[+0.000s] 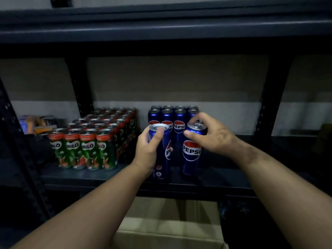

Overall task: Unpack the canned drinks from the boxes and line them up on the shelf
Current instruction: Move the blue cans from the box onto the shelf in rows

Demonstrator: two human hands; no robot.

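Observation:
My left hand (149,150) grips a tall blue Pepsi can (162,164) around its upper half, the can standing at the front of the dark shelf (111,174). My right hand (208,135) holds a second Pepsi can (191,155) by its top rim, fingers curled over the lid; this can stands upright just right of the first. Behind them stand two rows of Pepsi cans (179,123), logos facing me. A cardboard box (170,229) lies open below the shelf edge.
A block of several green Milo cans (86,148) fills the shelf to the left of the Pepsi cans. Small packets (34,123) lie at the far left. Black uprights (269,97) frame the bay, and an upper shelf (161,29) hangs overhead.

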